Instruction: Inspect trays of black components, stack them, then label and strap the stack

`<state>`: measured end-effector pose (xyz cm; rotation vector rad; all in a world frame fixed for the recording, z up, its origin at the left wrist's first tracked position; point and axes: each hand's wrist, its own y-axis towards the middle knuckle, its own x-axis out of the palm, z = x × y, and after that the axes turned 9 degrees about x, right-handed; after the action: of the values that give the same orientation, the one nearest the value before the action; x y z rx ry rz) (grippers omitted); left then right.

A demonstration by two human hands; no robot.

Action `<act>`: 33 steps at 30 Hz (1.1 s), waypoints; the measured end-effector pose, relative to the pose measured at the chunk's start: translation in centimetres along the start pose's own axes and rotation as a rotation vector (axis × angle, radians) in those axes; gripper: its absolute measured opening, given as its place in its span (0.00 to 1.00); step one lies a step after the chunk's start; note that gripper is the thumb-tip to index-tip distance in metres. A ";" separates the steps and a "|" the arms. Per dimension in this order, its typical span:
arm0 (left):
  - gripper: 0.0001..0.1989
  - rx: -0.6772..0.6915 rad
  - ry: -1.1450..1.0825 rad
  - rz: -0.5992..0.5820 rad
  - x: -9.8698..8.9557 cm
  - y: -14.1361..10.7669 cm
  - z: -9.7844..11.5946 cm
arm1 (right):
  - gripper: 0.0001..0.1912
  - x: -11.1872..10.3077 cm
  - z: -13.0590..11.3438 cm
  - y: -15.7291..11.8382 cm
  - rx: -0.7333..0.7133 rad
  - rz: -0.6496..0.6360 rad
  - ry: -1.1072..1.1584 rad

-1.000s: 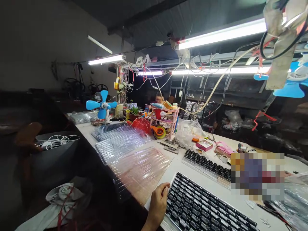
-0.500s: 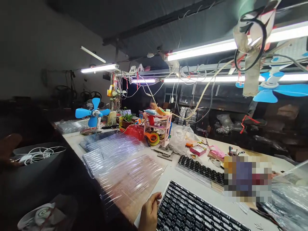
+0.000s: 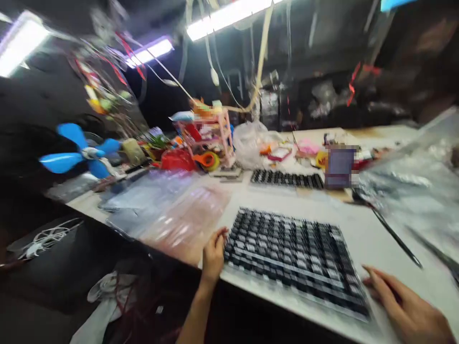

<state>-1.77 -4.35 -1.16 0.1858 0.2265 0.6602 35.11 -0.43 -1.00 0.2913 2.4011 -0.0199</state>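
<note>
A clear plastic tray [image 3: 229,271] at the table's front edge is filled with rows of small black parts [image 3: 287,248]. My left hand [image 3: 214,255] is at its left edge, fingers curled in against the rim. On the other side, my right hand [image 3: 409,303] is beside the tray's right edge, thumb and fingertips brought together. Blur hides whether anything small sits in that pinch, and whether the tips touch the rim. Behind lies a second tray of black parts [image 3: 287,178].
Stacked clear plastic trays [image 3: 179,210] cover the left of the table, near a blue fan [image 3: 88,153]. A pink rack [image 3: 225,136] stands at the back. Clear plastic bags [image 3: 412,177] and a dark thin tool [image 3: 396,236] lie to the right.
The view has tilted down and swung right, bringing the whole front tray into sight. My right hand now shows at the tray's right. My left hand stays at its left edge.
</note>
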 end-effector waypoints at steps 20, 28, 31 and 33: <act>0.27 -0.126 -0.017 -0.296 3.6 8.9 -0.3 | 0.19 0.8 -4.5 8.8 0.035 -0.236 0.036; 0.18 -0.193 -0.315 -0.253 3.0 8.2 0.9 | 0.17 -0.4 -4.5 9.0 0.362 -0.363 0.654; 0.18 -0.239 -0.426 -0.199 2.8 8.2 1.4 | 0.14 -0.9 -4.9 8.8 0.386 -0.372 0.753; 0.19 -0.255 -0.479 -0.182 2.8 8.2 1.5 | 0.13 -1.1 -5.0 8.7 0.388 -0.412 0.793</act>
<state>-4.03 3.55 1.86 0.0722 -0.2978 0.4420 34.51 8.25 4.06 -0.0503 3.1979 -0.6785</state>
